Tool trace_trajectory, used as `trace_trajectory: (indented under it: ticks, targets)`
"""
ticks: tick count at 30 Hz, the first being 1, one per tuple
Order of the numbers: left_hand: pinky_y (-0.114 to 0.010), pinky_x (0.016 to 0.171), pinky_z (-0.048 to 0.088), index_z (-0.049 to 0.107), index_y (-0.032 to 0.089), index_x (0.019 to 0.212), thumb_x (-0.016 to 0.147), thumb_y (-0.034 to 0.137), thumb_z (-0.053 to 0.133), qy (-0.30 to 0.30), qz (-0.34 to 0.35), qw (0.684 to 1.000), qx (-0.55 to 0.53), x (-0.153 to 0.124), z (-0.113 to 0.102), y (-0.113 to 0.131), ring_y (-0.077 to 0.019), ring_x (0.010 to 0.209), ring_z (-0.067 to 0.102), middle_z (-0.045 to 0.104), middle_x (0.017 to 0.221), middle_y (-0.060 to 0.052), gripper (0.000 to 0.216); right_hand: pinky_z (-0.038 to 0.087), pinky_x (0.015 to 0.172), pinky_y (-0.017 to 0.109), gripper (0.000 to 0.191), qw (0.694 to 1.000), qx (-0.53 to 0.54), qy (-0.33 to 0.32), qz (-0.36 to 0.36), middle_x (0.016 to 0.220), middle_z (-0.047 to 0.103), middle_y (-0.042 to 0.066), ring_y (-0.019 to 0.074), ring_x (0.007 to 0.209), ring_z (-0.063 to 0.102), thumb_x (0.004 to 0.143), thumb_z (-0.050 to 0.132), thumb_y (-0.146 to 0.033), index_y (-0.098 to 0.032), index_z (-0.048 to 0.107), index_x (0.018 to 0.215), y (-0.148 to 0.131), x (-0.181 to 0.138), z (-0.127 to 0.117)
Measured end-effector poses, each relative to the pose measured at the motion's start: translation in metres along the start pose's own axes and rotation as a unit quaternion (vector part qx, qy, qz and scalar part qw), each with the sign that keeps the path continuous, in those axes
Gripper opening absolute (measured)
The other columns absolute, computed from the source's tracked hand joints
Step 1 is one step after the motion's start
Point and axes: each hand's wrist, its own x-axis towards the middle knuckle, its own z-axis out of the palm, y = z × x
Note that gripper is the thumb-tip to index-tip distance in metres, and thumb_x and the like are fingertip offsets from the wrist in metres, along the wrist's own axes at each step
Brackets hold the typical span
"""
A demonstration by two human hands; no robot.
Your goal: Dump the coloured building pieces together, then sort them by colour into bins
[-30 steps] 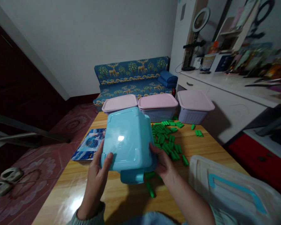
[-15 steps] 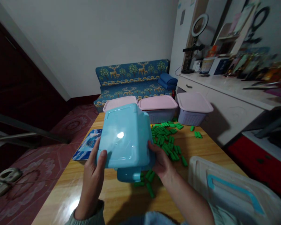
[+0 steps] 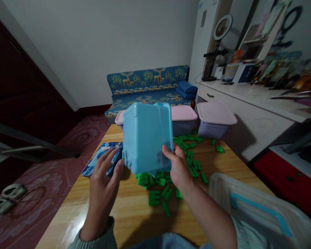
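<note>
A light blue plastic storage box (image 3: 150, 136) is held up above the wooden table, tilted, with one smooth side facing me. My right hand (image 3: 180, 164) grips its lower right edge, thumb on the near face. Just left of the box is my left hand (image 3: 105, 180), its fingers spread and apart from it. Beneath and behind the box lie many small green pieces (image 3: 154, 197), strewn over the tabletop. A blue patterned box (image 3: 98, 157) rests on the table beyond my left fingers. Whatever is inside the light blue box is hidden from view.
A clear lid with a blue handle (image 3: 259, 211) lies at the table's right edge. Lidded bins with pink tops (image 3: 184, 113) and a pale purple bin (image 3: 215, 117) stand along the far side. A patterned sofa (image 3: 150, 83) and a cluttered white dresser (image 3: 248, 100) are behind.
The light blue box has been turned, showing a different side, and moved slightly right. My left hand has let go of it, while my right hand keeps hold.
</note>
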Motion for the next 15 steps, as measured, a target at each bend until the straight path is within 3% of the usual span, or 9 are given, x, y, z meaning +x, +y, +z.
trace_trajectory:
  ticks: [2, 3, 5, 7, 8, 10, 12, 15]
  targets:
    - [-0.041, 0.106, 0.046, 0.061, 0.025, 0.13, 0.084, 0.052, 0.063, -0.005, -0.041, 0.997, -0.065, -0.006, 0.002, 0.005, -0.0285, 0.125, 0.054, 0.059, 0.135, -0.009, 0.054, 0.051, 0.076, 0.026, 0.028, 0.983, -0.145, -0.049, -0.101, 0.095, 0.073, 0.003, 0.0162, 0.082, 0.066, 0.081, 0.068, -0.037, -0.018, 0.066, 0.102, -0.018, -0.001, 0.012]
    - [-0.041, 0.105, 0.046, 0.058, 0.025, 0.133, 0.083, 0.052, 0.064, -0.009, -0.059, 0.993, -0.1, -0.009, 0.004, 0.007, -0.0284, 0.126, 0.054, 0.058, 0.136, -0.009, 0.057, 0.049, 0.076, 0.026, 0.025, 0.958, -0.241, -0.068, -0.142, 0.093, 0.073, 0.004, 0.0165, 0.082, 0.066, 0.084, 0.065, -0.037, -0.018, 0.066, 0.1, -0.024, -0.002, 0.017]
    - [-0.041, 0.103, 0.047, 0.048, 0.028, 0.142, 0.081, 0.051, 0.067, -0.018, -0.097, 0.979, -0.178, -0.015, 0.011, 0.01, -0.0285, 0.125, 0.055, 0.053, 0.142, -0.01, 0.068, 0.046, 0.071, 0.025, 0.021, 0.866, -0.447, -0.095, -0.202, 0.085, 0.073, 0.005, 0.0174, 0.078, 0.066, 0.088, 0.061, -0.035, -0.018, 0.066, 0.099, -0.032, -0.004, 0.026]
    - [-0.043, 0.098, 0.051, 0.033, 0.032, 0.15, 0.078, 0.052, 0.07, -0.036, -0.157, 0.948, -0.274, -0.018, 0.02, 0.011, -0.0289, 0.121, 0.059, 0.047, 0.148, -0.012, 0.083, 0.042, 0.066, 0.025, 0.014, 0.75, -0.605, -0.125, -0.238, 0.082, 0.072, 0.005, 0.0181, 0.076, 0.066, 0.091, 0.057, -0.028, -0.019, 0.065, 0.099, -0.032, -0.007, 0.031]
    - [-0.042, 0.093, 0.054, 0.026, 0.034, 0.152, 0.077, 0.053, 0.071, -0.048, -0.198, 0.925, -0.32, -0.019, 0.025, 0.01, -0.0288, 0.115, 0.063, 0.045, 0.149, -0.013, 0.09, 0.041, 0.064, 0.025, 0.011, 0.7, -0.654, -0.143, -0.249, 0.083, 0.072, 0.005, 0.0184, 0.076, 0.067, 0.092, 0.055, -0.023, -0.02, 0.064, 0.098, -0.03, -0.008, 0.033]
    - [-0.039, 0.08, 0.059, 0.021, 0.035, 0.152, 0.072, 0.052, 0.075, -0.068, -0.28, 0.878, -0.381, -0.019, 0.036, 0.007, -0.026, 0.097, 0.07, 0.048, 0.145, -0.016, 0.098, 0.04, 0.062, 0.025, 0.013, 0.63, -0.709, -0.184, -0.259, 0.086, 0.072, 0.004, 0.019, 0.079, 0.067, 0.093, 0.05, -0.016, -0.021, 0.062, 0.095, -0.023, -0.011, 0.033]
    - [-0.034, 0.067, 0.059, 0.032, 0.033, 0.147, 0.072, 0.05, 0.076, -0.079, -0.333, 0.848, -0.406, -0.017, 0.045, 0.001, -0.0208, 0.08, 0.072, 0.058, 0.133, -0.015, 0.088, 0.041, 0.062, 0.027, 0.013, 0.592, -0.732, -0.215, -0.259, 0.087, 0.072, 0.004, 0.0201, 0.081, 0.067, 0.093, 0.049, -0.014, -0.021, 0.06, 0.093, -0.014, -0.015, 0.03]
    - [-0.031, 0.06, 0.058, 0.056, 0.021, 0.126, 0.079, 0.05, 0.068, -0.075, -0.348, 0.837, -0.416, -0.016, 0.054, -0.007, -0.0174, 0.068, 0.068, 0.069, 0.104, -0.009, 0.056, 0.044, 0.065, 0.03, 0.01, 0.555, -0.742, -0.256, -0.274, 0.087, 0.07, 0.005, 0.0217, 0.082, 0.065, 0.094, 0.051, -0.018, -0.019, 0.06, 0.092, -0.002, -0.024, 0.024]
